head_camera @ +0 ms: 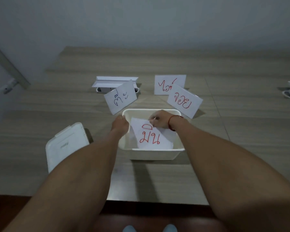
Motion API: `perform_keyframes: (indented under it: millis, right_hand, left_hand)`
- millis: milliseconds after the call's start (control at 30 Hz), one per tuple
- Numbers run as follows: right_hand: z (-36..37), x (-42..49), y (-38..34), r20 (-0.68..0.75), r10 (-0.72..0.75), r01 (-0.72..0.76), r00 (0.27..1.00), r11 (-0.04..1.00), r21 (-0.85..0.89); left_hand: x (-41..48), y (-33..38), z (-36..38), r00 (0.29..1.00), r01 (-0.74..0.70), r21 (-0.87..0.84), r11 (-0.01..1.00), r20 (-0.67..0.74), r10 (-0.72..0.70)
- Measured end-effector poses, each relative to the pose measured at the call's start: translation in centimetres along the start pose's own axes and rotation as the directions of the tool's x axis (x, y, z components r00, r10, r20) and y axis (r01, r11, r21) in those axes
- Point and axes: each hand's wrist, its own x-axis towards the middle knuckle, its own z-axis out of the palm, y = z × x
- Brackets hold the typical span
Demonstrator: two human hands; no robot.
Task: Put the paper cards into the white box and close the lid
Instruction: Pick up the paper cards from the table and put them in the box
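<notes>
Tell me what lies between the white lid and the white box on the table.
In the head view, the left forearm crosses between the lid and the box; under it the table shows bare.

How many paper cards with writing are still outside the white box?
3: a blue-lettered card standing just behind the box's far left corner, a red-lettered card behind its far right corner, and another red-lettered card partly hidden behind that one.
</notes>
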Motion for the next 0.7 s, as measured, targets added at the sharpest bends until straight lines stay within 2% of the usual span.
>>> perform_keyframes:
  millis: [67,133,300,367,433,533,700]
  right_hand:
    - [0.9,-0.3,0.3,0.177,0.056,-0.036,0.983,0.993,-0.116]
    - [1.2,-0.8,0.2,0.284,0.117,-0.074,0.952,0.985,-0.158]
    - [-0.2,-1.2,0.0,0.371,0.194,-0.227,0.908,0.973,0.047]
    - [-1.5,-0.5,0.6,0.209,0.208,-0.23,0.956,0.969,0.088]
    - [-2.9,0.8,1.6,-0.085,0.236,-0.231,0.968,0.971,0.065]
    - [-4.9,2.4,3.5,-0.374,0.285,-0.27,0.882,0.958,0.092]
    - [-7.8,4.6,6.6,-0.565,0.303,-0.384,0.768,0.923,-0.027]
  left_hand:
    - [0.2,0.1,0.1,1.0,-0.009,0.007,1.0,-0.001,0.009]
    - [0.4,0.1,0.2,1.0,-0.016,0.012,1.0,0.002,0.016]
    - [1.3,0.4,0.6,0.999,-0.04,0.022,0.999,-0.01,0.04]
    - [1.7,0.8,0.9,0.999,-0.048,0.019,0.999,-0.013,0.048]
    - [2.2,1.5,1.2,0.999,-0.049,0.031,0.998,-0.019,0.05]
    - [3.3,2.8,1.8,0.999,-0.029,0.051,0.998,-0.035,0.031]
    - [5.7,5.0,3.4,0.995,-0.001,0.095,0.996,-0.099,0.01]
